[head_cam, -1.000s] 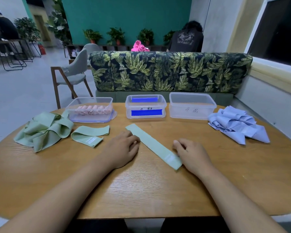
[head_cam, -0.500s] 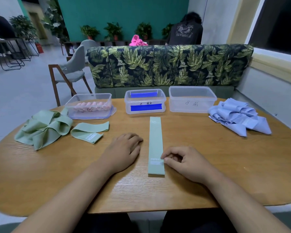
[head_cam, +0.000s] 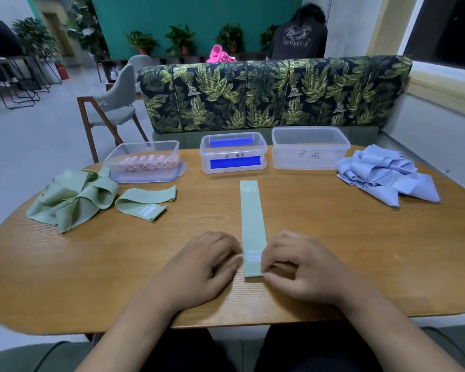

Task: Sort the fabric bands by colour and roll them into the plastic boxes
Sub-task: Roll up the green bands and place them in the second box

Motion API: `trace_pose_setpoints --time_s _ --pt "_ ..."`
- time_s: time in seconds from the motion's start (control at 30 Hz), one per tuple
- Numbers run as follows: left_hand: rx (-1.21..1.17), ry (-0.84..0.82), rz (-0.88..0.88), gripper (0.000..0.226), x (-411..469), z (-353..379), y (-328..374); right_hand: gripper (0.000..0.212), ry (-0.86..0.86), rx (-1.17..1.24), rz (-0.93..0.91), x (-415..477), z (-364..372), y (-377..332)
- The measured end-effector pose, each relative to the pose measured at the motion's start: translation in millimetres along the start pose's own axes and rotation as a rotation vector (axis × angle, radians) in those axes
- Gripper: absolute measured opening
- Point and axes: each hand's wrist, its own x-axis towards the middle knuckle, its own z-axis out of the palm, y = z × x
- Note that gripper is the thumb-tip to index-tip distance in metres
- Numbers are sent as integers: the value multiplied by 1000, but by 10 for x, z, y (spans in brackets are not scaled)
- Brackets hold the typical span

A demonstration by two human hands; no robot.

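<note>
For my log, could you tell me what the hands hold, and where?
The green band, at its near end: the right hand pinches its right edge; the left hand touches its left edge, grip blurred.

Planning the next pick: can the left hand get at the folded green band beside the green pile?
Likely yes: the folded green band lies uncovered, nothing between it and the left hand.
</note>
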Motion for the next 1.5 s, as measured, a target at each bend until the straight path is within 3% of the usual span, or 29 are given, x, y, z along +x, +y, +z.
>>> trace_pose_setpoints --time_s 0.13,0.27,0.53,1.2,1.5 --pt "-71 -56 91 26 -128 16 161 11 -49 64 -4 -55 -21 -54" --pt "-36 -6 86 35 -142 54 238 15 -48 69 13 -70 -20 -32" --pt "-67 48 54 9 -75 159 316 6 -6 58 47 -121 32 -21" --pt "-134 74 16 10 -129 184 252 6 55 26 -2 -177 63 -38" --pt "-57 121 25 13 -152 200 300 15 94 -139 -38 -212 115 -50"
